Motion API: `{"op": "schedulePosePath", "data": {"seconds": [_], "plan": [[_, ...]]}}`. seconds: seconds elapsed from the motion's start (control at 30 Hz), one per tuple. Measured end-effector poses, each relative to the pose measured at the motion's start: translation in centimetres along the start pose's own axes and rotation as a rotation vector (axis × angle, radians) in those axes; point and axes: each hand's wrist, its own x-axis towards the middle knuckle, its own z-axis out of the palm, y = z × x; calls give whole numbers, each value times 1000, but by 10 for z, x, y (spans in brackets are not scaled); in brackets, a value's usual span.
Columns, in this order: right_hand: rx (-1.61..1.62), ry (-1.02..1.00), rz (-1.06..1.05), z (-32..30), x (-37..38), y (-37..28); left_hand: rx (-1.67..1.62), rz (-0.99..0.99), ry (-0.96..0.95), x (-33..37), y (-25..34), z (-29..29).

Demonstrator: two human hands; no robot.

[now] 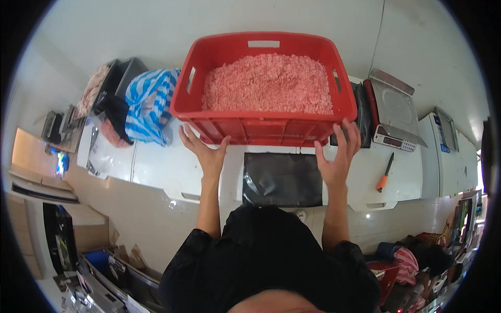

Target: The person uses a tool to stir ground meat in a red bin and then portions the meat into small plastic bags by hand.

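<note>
A red plastic crate (pixel 245 122) stands in front of me, holding a heap of pink minced meat (pixel 269 83). At the crate's front left corner, my left hand (pixel 206 154) has its fingers spread and its thumb apart. Likewise, the spread fingers of my right hand (pixel 338 151) are at the front right corner. Neither hand grips anything; whether the fingertips touch the crate I cannot tell. Between my forearms a flat black plastic bag (pixel 283 180) lies on the white surface (pixel 229 180), close to my body.
To the left are a blue-and-white striped plastic bag (pixel 148 107) and a grey bin (pixel 130 73). A digital scale (pixel 395 112) stands right of the crate, with an orange-handled knife (pixel 385 175) in front of it. Behind rises a white wall (pixel 292 15).
</note>
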Motion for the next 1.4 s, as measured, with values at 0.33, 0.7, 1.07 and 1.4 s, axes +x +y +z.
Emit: {"op": "schedulePosePath", "data": {"seconds": [0.33, 0.7, 1.07, 1.4], "plan": [[-175, -178, 26, 43, 66, 8, -95, 7, -61, 53, -64, 37], [-190, -115, 9, 60, 80, 12, -237, 77, -61, 80, -46, 29], [33, 223, 104, -29, 30, 68, 315, 678, -419, 118, 122, 18], [-469, -404, 922, -134, -140, 290, 264, 568, -281, 105, 121, 31]]}}
